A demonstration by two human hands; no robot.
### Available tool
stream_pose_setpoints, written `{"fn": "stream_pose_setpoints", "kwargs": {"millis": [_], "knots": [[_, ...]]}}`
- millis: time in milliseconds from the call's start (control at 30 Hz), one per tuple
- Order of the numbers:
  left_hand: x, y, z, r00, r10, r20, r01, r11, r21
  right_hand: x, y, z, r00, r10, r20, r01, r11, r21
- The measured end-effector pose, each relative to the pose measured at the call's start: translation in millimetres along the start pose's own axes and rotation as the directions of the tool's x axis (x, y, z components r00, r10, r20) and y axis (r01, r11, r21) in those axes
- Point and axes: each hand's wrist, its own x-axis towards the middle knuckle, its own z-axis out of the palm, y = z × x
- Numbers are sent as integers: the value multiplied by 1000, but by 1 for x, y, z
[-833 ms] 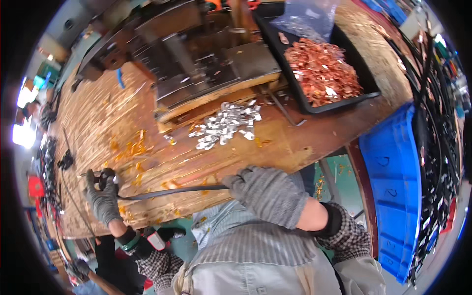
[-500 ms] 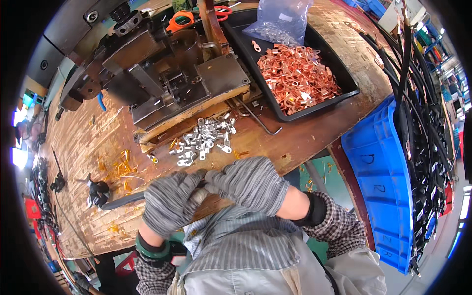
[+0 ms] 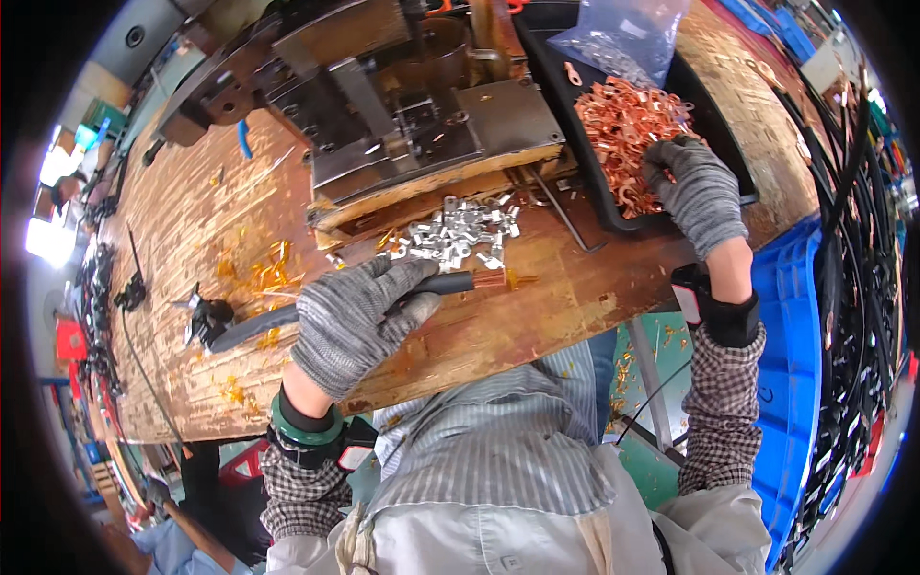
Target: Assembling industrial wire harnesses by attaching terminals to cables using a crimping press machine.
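My left hand (image 3: 359,321), in a grey knit glove, is closed round a thick black cable (image 3: 259,324). The cable's stripped end shows bare copper strands (image 3: 490,278) and points right, just below a heap of silver cable lugs (image 3: 450,235). At the upper right my right hand (image 3: 698,192), gloved alike, reaches into a pile of copper cable lugs (image 3: 623,120) in a black tray (image 3: 628,226). Its fingers are curled with the tips down among the lugs; what they pinch, if anything, cannot be made out.
A dark metal press or fixture (image 3: 431,134) stands behind the silver lugs. A clear plastic bag (image 3: 628,38) lies in the tray's far end. Beside the bench are a blue bin (image 3: 791,364) and many black cables (image 3: 853,316). Yellow scraps (image 3: 273,268) litter the wood.
My right hand has left the cable end and moved up and right into the copper lugs. My left hand keeps the cable, whose bare copper end now shows. The view has shifted.
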Motion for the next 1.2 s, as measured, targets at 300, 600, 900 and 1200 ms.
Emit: {"fn": "stream_pose_setpoints", "kwargs": {"millis": [300,600,900,1200], "knots": [[0,0,-1,997,30,-65,-38,993,-116,-34,-30,-35,926,372,-60,-20,207,978],[-1,-2,-9,995,44,-93,-58,985,-161,-65,-96,-7,984,-102,-147,174,372,912],[-6,-4,-12,997,43,-58,-51,988,-146,-66,-109,-5,887,-315,-338,462,633,621],[-5,-6,-11,996,54,-71,-64,988,-138,-65,-109,-12,882,-326,-342,471,566,677]]}}
